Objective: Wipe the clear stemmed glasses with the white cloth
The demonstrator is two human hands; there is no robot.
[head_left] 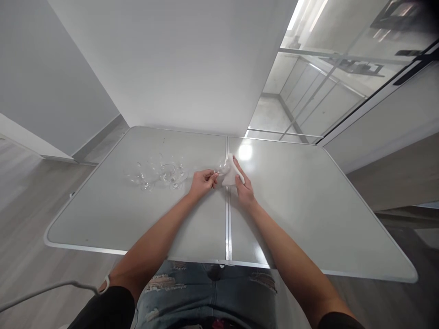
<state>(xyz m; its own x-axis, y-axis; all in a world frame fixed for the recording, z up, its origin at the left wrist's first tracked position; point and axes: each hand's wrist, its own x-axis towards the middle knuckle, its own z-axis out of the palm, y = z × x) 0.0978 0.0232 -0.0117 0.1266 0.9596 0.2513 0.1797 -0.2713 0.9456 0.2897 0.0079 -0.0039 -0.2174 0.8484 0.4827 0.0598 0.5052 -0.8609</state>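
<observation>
Over the middle seam of the table, my left hand (204, 180) pinches a clear wine glass (222, 167) by its stem or foot; which of the two I cannot tell. The glass lies tilted sideways, its bowl toward the right. A white cloth (230, 172) covers the bowl's right side, with my right hand (244, 183) closed around the cloth from the right. Part of the rim is hidden by the cloth. Several more clear stemmed glasses (168, 172) stand close together to the left of my left hand.
The grey folding table (302, 205) has a metal edge and a metal seam (227, 224) down its middle. A white wall (178, 64) rises behind it, and a glass partition (302, 91) stands at back right. A pale cable (55, 287) runs to my left arm.
</observation>
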